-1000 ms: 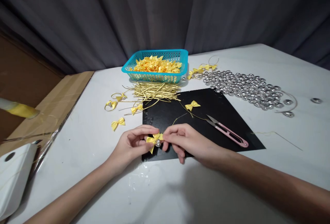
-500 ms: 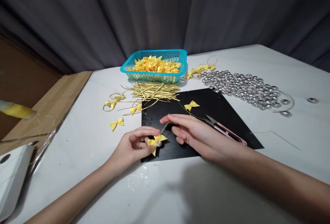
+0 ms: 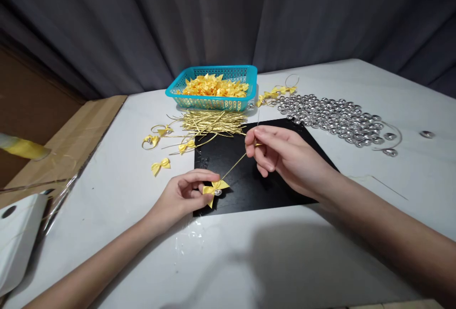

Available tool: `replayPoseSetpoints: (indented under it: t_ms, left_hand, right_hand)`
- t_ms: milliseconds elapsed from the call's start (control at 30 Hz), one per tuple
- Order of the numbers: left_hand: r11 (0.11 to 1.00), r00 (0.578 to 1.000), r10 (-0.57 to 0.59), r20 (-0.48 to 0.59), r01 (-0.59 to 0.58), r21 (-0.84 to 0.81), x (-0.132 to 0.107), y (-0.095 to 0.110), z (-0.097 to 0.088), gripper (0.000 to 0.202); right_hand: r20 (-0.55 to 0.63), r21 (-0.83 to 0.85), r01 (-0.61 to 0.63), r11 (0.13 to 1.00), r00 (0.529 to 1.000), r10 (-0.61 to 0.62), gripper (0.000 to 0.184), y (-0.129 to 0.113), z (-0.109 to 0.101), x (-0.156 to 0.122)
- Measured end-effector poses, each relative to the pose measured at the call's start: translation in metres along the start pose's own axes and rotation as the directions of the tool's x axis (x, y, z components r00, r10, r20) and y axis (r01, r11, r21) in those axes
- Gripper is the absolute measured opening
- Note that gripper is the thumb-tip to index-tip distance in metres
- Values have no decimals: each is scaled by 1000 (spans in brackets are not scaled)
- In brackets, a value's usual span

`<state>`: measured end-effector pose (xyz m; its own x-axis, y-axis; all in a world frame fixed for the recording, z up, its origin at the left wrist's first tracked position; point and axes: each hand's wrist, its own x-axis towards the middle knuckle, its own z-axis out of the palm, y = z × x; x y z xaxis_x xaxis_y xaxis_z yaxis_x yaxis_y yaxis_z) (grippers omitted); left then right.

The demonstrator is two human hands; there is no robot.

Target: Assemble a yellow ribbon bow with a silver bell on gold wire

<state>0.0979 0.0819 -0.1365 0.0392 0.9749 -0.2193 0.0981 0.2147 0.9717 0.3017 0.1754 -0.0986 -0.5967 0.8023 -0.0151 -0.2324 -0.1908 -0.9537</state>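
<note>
My left hand pinches a small yellow ribbon bow with a silver bell under it, low over the near left corner of a black mat. A thin gold wire runs taut from the bow up and to the right. My right hand is closed on the far end of that wire, above the middle of the mat. A heap of gold wires lies just beyond the mat.
A turquoise basket full of yellow bows stands at the back. Silver bells are spread to the right. Loose bows lie left of the mat. Cardboard and a white box sit at the left edge.
My right hand has left the bow and drawn the gold wire up and away to the right, so that it is now stretched. It now hides the pink snips. The left hand has barely moved.
</note>
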Motion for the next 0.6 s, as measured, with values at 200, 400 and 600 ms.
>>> replayPoseSetpoints:
  t_ms: [200, 400, 600]
  left_hand:
    - [990, 996, 9, 92, -21, 138, -1, 1, 3, 25]
    - [965, 972, -17, 235, -45, 258, -1, 7, 2, 25]
    - [954, 927, -112, 358, -1, 299, 3, 15, 5, 32]
  right_hand:
    - [63, -169, 131, 977, 991, -122, 21, -8, 2, -5]
    - [-66, -90, 95, 991, 993, -101, 19, 0, -4, 3]
    - [74, -158, 158, 975, 986, -148, 21, -9, 6, 11]
